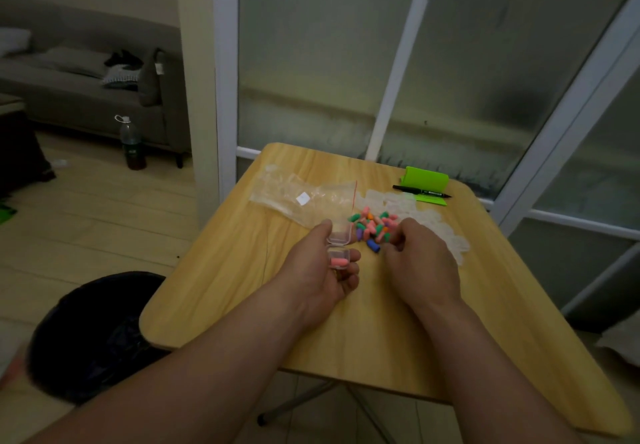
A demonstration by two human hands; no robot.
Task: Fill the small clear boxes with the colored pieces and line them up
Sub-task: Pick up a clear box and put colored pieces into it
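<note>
My left hand (327, 270) holds a small clear box (338, 248) with its lid swung open, thumb on the far side and fingers curled under it. A pink piece (339, 262) lies inside the box. Just right of it, a pile of colored pieces (372, 227) in pink, green, orange, purple and blue sits on the wooden table (242, 287). My right hand (420, 258) rests at the pile's near right edge with its fingers curled down; whether they pinch a piece is hidden. Several empty clear boxes (429, 222) lie behind my right hand.
A clear zip bag (298, 197) lies at the table's back left. A green case (426, 181) and a black marker (420, 191) sit at the back right. A black bin (93, 336) stands on the floor left of the table.
</note>
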